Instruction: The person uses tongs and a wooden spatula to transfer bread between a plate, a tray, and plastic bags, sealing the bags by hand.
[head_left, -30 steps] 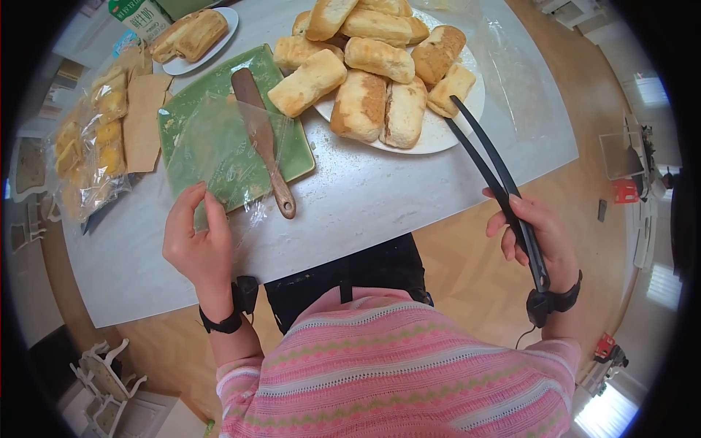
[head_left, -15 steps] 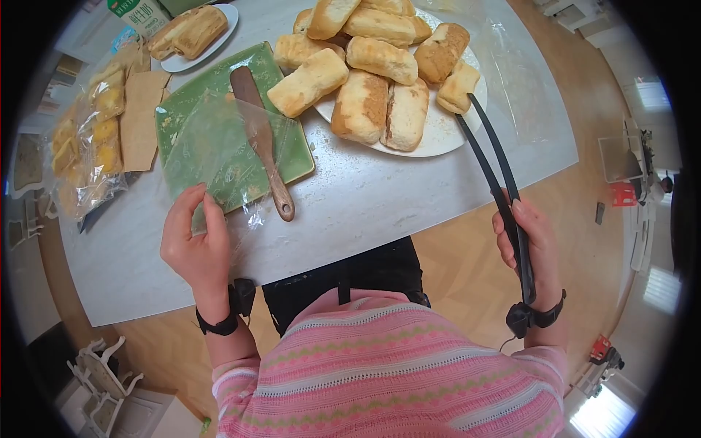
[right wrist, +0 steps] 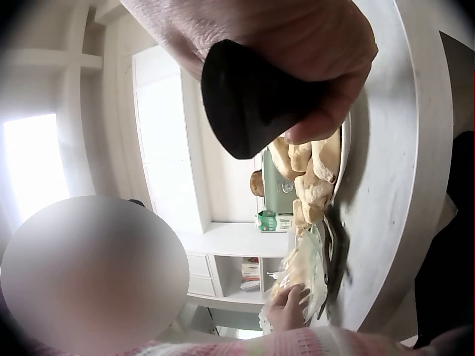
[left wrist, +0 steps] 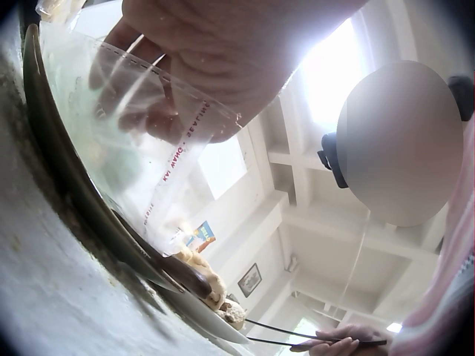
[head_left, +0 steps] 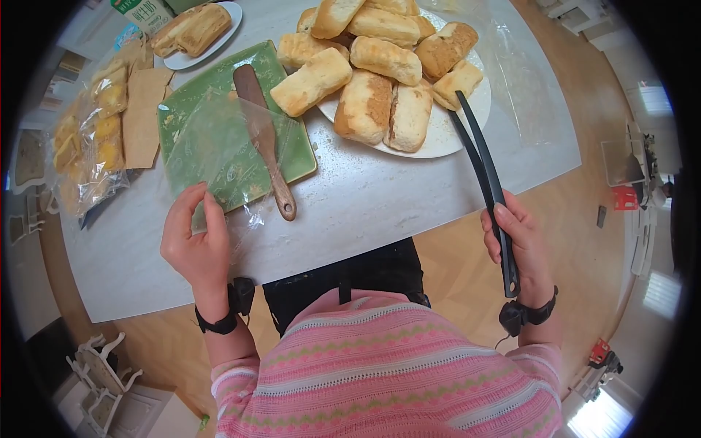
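Note:
My left hand (head_left: 196, 241) pinches the edge of a clear plastic bag (head_left: 212, 150) between thumb and fingertips. Red print runs along the bag's edge in the left wrist view. The bag lies over a square green plate (head_left: 175, 109) with crumbs, beside a wooden spatula (head_left: 263, 139) laid across it. My right hand (head_left: 522, 241) holds black tongs (head_left: 483, 164) around their handle. One tong tip overlaps a small bread roll (head_left: 461, 79) at the right of the heaped white plate (head_left: 442, 139); the other sits at the roll's lower edge.
Several more bread rolls (head_left: 365, 109) are piled on the white plate. At the left lie packaged yellow pastries (head_left: 109, 139) and brown paper (head_left: 146, 109). Farther back are a small plate with bread (head_left: 193, 31) and a green-and-white carton (head_left: 146, 14). More clear plastic (head_left: 518, 80) lies at right.
My right hand has shifted left, swinging the tongs more upright. Their arms spread apart half a second ago and are now closer together at the small roll. The left hand keeps its place on the bag.

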